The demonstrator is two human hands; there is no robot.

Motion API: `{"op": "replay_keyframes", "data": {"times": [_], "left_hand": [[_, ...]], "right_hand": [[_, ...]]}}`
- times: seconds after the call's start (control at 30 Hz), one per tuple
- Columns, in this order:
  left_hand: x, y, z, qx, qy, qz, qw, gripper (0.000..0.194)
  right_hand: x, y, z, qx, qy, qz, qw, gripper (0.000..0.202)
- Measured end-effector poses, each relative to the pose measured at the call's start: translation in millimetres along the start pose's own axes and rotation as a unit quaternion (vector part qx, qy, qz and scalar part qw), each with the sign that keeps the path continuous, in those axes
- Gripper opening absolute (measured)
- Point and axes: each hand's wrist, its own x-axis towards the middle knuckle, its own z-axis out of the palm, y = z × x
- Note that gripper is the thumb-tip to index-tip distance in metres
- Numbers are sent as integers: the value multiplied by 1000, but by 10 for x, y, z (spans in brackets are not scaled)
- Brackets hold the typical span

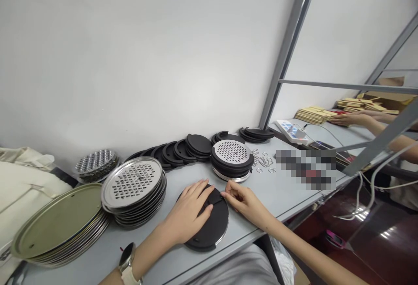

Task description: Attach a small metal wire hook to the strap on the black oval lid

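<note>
A round black disc (214, 226) with a thin metal rim lies flat near the table's front edge. My left hand (192, 211) rests on its upper left part, palm down with the fingers spread. At the disc's upper right edge, my right hand (240, 198) has thumb and forefinger pinched together; what is between them is too small to make out. Just behind stands a stack of black rings topped by a perforated metal plate (232, 151). Small metal rings (263, 161) are scattered to its right.
Grater plates (133, 182) and olive oval trays (62, 219) are stacked at left. Black discs (199, 144) line the wall. A power strip (291, 131) and a grey metal post (289, 54) stand right. Another person's hands (354, 118) touch yellow pieces (315, 114).
</note>
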Motion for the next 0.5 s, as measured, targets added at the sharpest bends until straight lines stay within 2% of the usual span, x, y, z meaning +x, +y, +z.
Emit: {"op": "replay_keyframes", "data": {"times": [0.13, 0.33, 0.5], "left_hand": [[0, 9, -4, 0, 4, 3, 1000, 46], [0, 9, 11, 0, 10, -3, 1000, 46], [-2, 12, 20, -3, 23, 1, 1000, 45]], "right_hand": [[-50, -37, -16, -41, -5, 0, 999, 25], [-133, -41, -135, -29, -76, -9, 997, 19], [-130, -41, -180, -17, -35, 21, 999, 20]]}}
